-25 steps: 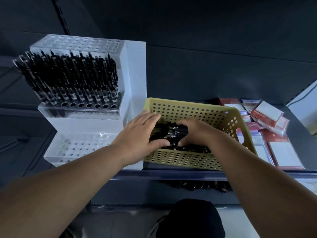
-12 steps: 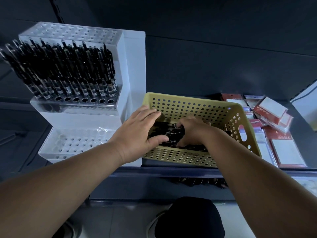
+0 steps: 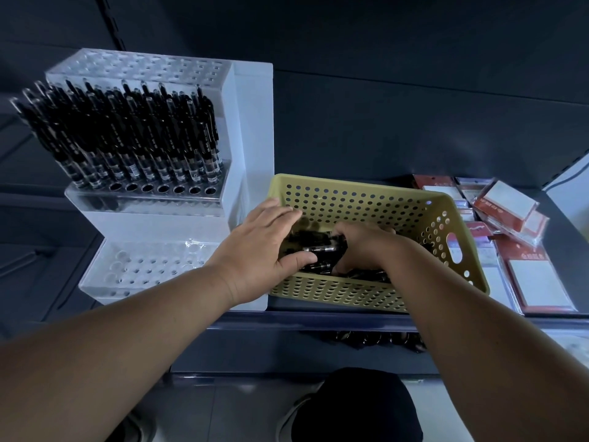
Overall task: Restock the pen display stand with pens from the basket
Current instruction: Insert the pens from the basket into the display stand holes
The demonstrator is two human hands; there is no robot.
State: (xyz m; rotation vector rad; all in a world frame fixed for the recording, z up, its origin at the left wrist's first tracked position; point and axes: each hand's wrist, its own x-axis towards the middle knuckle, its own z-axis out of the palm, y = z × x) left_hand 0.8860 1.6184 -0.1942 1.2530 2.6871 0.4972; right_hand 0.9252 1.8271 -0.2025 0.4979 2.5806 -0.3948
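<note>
To the left of the left-hand fingers, the pen display stand sits on the shelf, a stepped unit of clear drilled tiers against a white panel. Its middle tier carries the racked pens, black and leaning to the left, with one row of open holes in front of them. The lower tier lies just beside the left wrist and shows its drilled holes. The left hand reaches over the left rim of the basket. Its fingers are extended and held close together across the top of the loose pens. Its thumb presses the near side of the same bundle, so the bundle is pinched between thumb and fingers. Directly right of these fingers, touching the same bundle, the right hand is inside the basket. Its fingers are curled down around the loose pens, and their tips are hidden among the pens. The basket is yellow and perforated. It stands just beside the stand's white panel and has a handle slot in its right wall. Well to the right of the right-hand fingers, red-and-white packets lie on the shelf, overlapping one another.
</note>
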